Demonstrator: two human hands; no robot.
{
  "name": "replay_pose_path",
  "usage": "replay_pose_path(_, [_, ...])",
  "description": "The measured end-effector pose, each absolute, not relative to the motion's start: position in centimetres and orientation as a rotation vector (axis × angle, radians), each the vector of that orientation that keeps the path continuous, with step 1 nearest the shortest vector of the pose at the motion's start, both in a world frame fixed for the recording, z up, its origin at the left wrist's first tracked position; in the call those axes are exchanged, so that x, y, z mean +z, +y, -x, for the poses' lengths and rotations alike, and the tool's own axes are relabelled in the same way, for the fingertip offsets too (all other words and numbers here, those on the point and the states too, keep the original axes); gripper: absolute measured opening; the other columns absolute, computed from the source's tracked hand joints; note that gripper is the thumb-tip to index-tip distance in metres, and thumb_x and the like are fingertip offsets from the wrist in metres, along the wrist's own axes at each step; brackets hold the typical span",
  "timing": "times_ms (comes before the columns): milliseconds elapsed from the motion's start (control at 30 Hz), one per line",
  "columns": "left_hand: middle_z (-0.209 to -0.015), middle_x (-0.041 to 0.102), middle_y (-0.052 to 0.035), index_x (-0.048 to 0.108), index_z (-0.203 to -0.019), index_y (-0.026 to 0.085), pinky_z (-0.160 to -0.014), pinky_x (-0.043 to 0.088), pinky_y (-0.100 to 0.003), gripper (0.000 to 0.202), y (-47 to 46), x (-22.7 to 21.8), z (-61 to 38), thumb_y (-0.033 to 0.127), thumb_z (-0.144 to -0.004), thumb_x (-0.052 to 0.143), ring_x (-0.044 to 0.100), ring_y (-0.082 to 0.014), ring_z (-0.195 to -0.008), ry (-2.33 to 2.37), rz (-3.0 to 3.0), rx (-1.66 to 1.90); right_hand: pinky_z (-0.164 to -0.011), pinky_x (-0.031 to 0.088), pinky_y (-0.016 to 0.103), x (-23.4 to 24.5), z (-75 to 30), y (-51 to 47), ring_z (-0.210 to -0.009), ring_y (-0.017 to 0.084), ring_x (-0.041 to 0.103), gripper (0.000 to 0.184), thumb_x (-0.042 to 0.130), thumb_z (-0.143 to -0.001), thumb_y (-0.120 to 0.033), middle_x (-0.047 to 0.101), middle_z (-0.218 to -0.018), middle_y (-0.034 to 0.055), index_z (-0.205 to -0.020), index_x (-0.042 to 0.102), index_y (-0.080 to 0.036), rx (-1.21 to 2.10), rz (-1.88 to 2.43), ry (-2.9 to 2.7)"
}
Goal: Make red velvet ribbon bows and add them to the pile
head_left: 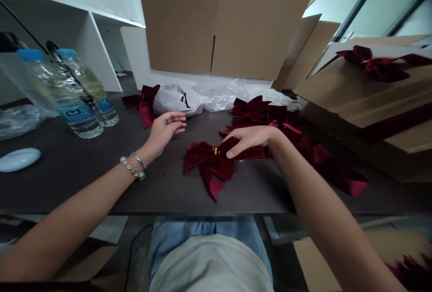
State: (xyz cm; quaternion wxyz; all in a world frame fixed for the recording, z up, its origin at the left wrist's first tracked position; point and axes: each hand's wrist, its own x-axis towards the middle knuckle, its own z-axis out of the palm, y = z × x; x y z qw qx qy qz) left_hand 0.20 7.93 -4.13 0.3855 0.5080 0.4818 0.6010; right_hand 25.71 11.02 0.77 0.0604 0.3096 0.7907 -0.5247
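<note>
A dark red velvet bow (211,163) with a gold centre lies on the dark table (84,179) in front of me. My right hand (251,139) rests on the bow's right loop, fingers curled over the fabric and pinching it. My left hand (165,130) hovers just left of the bow, fingers loosely spread, holding nothing; a beaded bracelet sits on that wrist. Behind the right hand lies a pile of more red bows (266,114).
Two water bottles (72,98) stand at the left beside a white mouse (18,159). Crumpled plastic bags (209,96) lie at the back. Cardboard boxes (364,98) crowd the right, one bow (378,65) on top. A large carton (219,17) stands behind.
</note>
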Motion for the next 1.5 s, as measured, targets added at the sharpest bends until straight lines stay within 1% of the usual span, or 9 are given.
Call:
replay_pose_path(167, [-0.101, 0.070, -0.0082, 0.066, -0.094, 0.013, -0.068, 0.058, -0.023, 0.019, 8.0, -3.9, 0.0, 0.011, -0.077, 0.059, 0.064, -0.0107, -0.077, 1.324, -1.208, 1.603, -0.088, 0.054, 0.030, 0.1, -25.1, 12.4, -0.104, 0.019, 0.064, 0.046, 0.059, -0.088, -0.043, 0.061, -0.124, 0.0118, -0.126, 0.053, -0.018, -2.194, -1.273, 3.033])
replay_pose_path(267, [-0.099, 0.070, -0.0083, 0.066, -0.093, 0.014, -0.064, 0.057, -0.021, 0.019, 8.0, -3.8, 0.0, 0.010, -0.077, 0.058, 0.064, -0.0105, -0.076, 1.338, -1.205, 1.596, -0.102, 0.048, 0.034, -0.6, -25.1, 13.6, -0.126, 0.021, 0.053, 0.061, 0.051, -0.091, -0.032, 0.041, -0.149, 0.0151, -0.146, 0.030, -0.019, -2.135, -1.511, 3.094])
replay_pose_path(467, [-0.094, 0.070, -0.0075, 0.067, -0.090, 0.015, -0.057, 0.055, -0.017, 0.016, 8.0, -3.9, 0.0, 0.012, -0.076, 0.060, 0.063, -0.0090, -0.071, 1.330, -1.232, 1.561, -0.107, 0.040, 0.047, -2.2, -28.2, 15.9, -0.129, 0.031, 0.048, 0.060, 0.048, -0.086, -0.016, 0.045, -0.144, 0.0191, -0.145, 0.039, -0.011, -0.204, -2.120, 3.170])
replay_pose_path(567, [-0.094, 0.070, -0.0074, 0.067, -0.091, 0.015, -0.057, 0.054, -0.018, 0.017, 8.1, -4.1, 0.0, 0.012, -0.076, 0.059, 0.063, -0.0087, -0.070, 1.340, -1.247, 1.537, -0.099, 0.042, 0.052, -2.7, -29.6, 16.4, -0.122, 0.038, 0.050, 0.055, 0.062, -0.082, -0.026, 0.056, -0.131, 0.0203, -0.135, 0.052, -0.011, 0.210, -2.077, 2.683])
replay_pose_path(900, [-0.094, 0.070, -0.0075, 0.067, -0.091, 0.015, -0.057, 0.052, -0.020, 0.016, 8.3, -4.6, 0.0, 0.013, -0.078, 0.059, 0.061, -0.0092, -0.068, 1.362, -1.313, 1.469, -0.086, 0.044, 0.053, -0.3, -31.4, 16.3, -0.092, 0.034, 0.062, 0.014, 0.072, -0.074, -0.031, 0.070, -0.093, 0.0144, -0.082, 0.074, -0.019, 0.089, -2.068, 2.281])
replay_pose_path(1000, [-0.094, 0.070, -0.0078, 0.067, -0.091, 0.015, -0.057, 0.052, -0.020, 0.015, 8.3, -4.7, 0.1, 0.014, -0.078, 0.059, 0.061, -0.0094, -0.068, 1.357, -1.336, 1.447, -0.084, 0.045, 0.048, 0.1, -29.7, 17.7, -0.098, 0.034, 0.061, 0.032, 0.058, -0.087, -0.043, 0.068, -0.101, 0.0178, -0.096, 0.072, -0.016, 0.275, -2.074, 2.494])
replay_pose_path(1133, [-0.093, 0.070, -0.0074, 0.067, -0.091, 0.015, -0.056, 0.052, -0.019, 0.016, 8.3, -4.7, 0.1, 0.013, -0.079, 0.058, 0.061, -0.0089, -0.067, 1.352, -1.350, 1.426, -0.083, 0.046, 0.038, -1.3, -25.6, 20.8, -0.102, 0.031, 0.062, 0.044, 0.061, -0.086, -0.029, 0.064, -0.116, 0.0208, -0.126, 0.058, -0.010, 0.166, -1.912, 2.665])
replay_pose_path(1400, [-0.092, 0.069, -0.0067, 0.067, -0.091, 0.014, -0.052, 0.049, -0.017, 0.017, 8.0, -4.3, -0.8, 0.010, -0.080, 0.055, 0.060, -0.0072, -0.062, 1.348, -1.335, 1.358, -0.084, 0.045, 0.039, 3.9, -23.5, 21.4, -0.104, 0.030, 0.061, 0.033, 0.046, -0.091, -0.015, 0.065, -0.114, 0.0189, -0.118, 0.064, -0.011, 0.150, -1.868, 2.753])
replay_pose_path(1500, [-0.090, 0.070, -0.0069, 0.066, -0.089, 0.014, -0.051, 0.049, -0.018, 0.015, 7.8, -4.3, -1.2, 0.011, -0.080, 0.055, 0.060, -0.0079, -0.062, 1.318, -1.342, 1.345, -0.070, 0.049, 0.034, 8.9, -24.1, 19.1, -0.073, 0.022, 0.064, 0.013, 0.066, -0.080, -0.019, 0.069, -0.078, 0.0076, -0.091, 0.073, -0.017, -0.183, -1.697, 2.641])
